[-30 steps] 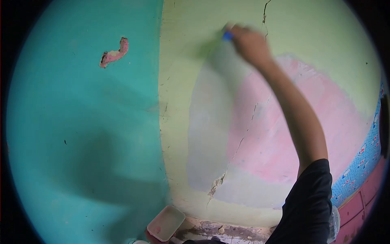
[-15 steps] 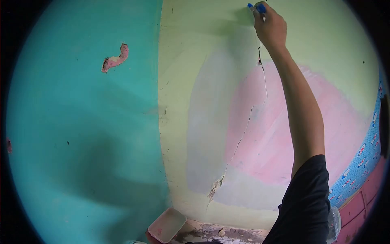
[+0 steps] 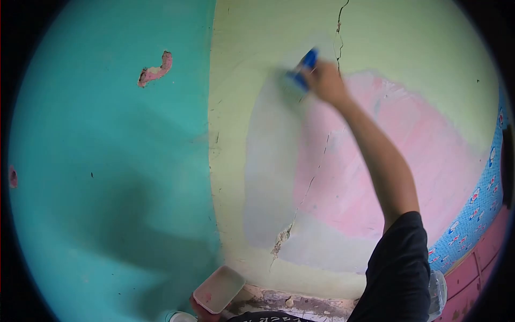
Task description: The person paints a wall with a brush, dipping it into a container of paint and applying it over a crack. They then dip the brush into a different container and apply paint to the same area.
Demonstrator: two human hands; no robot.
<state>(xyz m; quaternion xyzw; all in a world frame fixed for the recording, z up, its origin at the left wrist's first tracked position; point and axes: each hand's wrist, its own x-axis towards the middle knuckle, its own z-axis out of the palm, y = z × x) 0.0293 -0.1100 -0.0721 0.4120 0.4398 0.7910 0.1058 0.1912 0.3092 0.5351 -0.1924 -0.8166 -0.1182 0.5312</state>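
My right hand [image 3: 325,80], on an arm reaching up from the lower right, is closed around a blue scraper [image 3: 303,72] smeared by motion. The scraper is at the pale green wall [image 3: 407,43], near the top of a greyish patch [image 3: 268,155]. Beside that patch is a pink smeared area [image 3: 354,177]. A jagged crack [image 3: 311,182] runs down the wall to a crumbled hole [image 3: 280,241]. At the bottom, my left hand [image 3: 201,310], mostly hidden, holds a shallow plastic tub [image 3: 220,288] with pinkish residue inside.
To the left, a teal wall [image 3: 107,134] meets the green one and has a chipped pink gouge [image 3: 155,71]. A rough ledge [image 3: 289,303] lies below. At the right are a clear container [image 3: 437,295], blue patterned covering [image 3: 472,209] and pink panels [image 3: 472,282].
My right hand has moved down and to the left with the scraper, uncovering the upper part of the crack. The view has shifted slightly; the tub stays low at the left.
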